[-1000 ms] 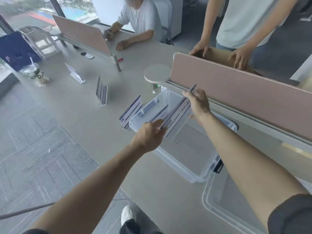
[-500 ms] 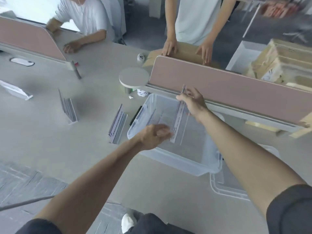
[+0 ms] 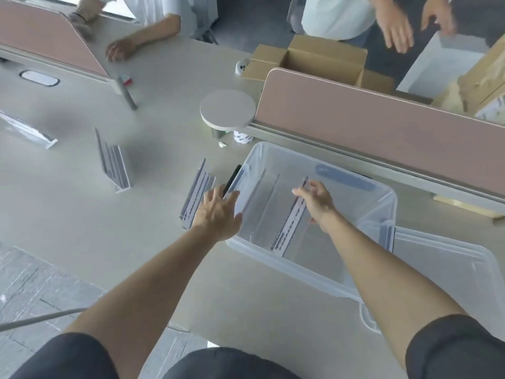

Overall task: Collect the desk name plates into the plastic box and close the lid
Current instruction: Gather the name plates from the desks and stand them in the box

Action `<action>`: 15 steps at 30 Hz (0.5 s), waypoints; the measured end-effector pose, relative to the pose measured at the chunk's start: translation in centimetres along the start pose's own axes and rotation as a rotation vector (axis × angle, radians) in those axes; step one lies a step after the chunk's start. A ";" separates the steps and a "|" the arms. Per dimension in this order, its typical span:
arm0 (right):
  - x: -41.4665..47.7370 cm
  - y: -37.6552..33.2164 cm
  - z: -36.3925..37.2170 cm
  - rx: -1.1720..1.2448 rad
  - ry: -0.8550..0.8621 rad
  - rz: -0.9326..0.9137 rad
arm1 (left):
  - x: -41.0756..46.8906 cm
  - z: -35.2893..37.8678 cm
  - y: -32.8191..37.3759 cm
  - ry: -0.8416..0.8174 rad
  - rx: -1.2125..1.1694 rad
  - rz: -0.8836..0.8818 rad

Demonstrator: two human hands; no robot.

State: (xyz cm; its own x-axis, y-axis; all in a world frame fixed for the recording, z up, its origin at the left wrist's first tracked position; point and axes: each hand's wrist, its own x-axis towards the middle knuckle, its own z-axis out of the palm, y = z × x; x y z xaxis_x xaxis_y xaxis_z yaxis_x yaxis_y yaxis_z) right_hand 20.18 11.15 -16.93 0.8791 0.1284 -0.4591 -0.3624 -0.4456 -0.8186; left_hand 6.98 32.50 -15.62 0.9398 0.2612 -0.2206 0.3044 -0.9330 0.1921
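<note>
A clear plastic box stands open on the grey desk. Inside it stands a name plate, and my right hand holds its upper edge. A second clear plate leans in the box to its left. My left hand hovers with fingers spread over the box's left rim, right beside another name plate standing on the desk. Two more name plates stand further left, one nearer and one at the left edge. The clear lid lies to the right of the box.
A pink desk divider runs just behind the box, with a round white disc at its end. An open cardboard box sits beyond it. Two other people's hands and arms are at the far side. The desk's near edge drops to grey floor.
My left hand has let go of the name plate and moved left with fingers spread. My right hand has lowered the plate into the box. The view has tilted downward.
</note>
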 end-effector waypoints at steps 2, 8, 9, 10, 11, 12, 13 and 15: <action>1.3 0.9 0.9 0.000 -0.025 0.006 | 0.5 0.5 0.3 -0.026 -0.020 -0.011; 3.8 3.0 3.0 0.008 -0.071 -0.021 | 0.6 1.6 0.6 0.010 -0.034 -0.050; 3.8 3.0 3.2 0.014 -0.081 -0.024 | 0.6 1.7 0.5 0.017 -0.043 -0.048; 3.9 3.0 3.3 0.029 -0.091 -0.018 | 0.6 1.7 0.4 0.024 -0.053 -0.047; 3.9 2.9 3.2 0.047 -0.094 -0.003 | 0.6 1.7 0.4 0.030 -0.061 -0.047; 4.0 3.0 3.2 0.063 -0.087 0.020 | 0.6 1.8 0.4 0.037 -0.065 -0.047; 4.0 3.0 3.0 0.061 -0.085 0.036 | 0.6 1.8 0.4 0.042 -0.068 -0.048; 4.2 3.2 2.4 0.002 -0.088 0.057 | 0.5 1.7 0.4 0.042 -0.078 -0.053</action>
State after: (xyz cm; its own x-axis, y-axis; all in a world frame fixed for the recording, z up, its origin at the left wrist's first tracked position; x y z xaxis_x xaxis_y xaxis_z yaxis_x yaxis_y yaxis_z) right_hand 22.01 12.36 -22.31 0.8268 0.1800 -0.5329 -0.4115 -0.4526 -0.7911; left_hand 7.31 31.86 -17.34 0.9272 0.3215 -0.1921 0.3635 -0.8960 0.2550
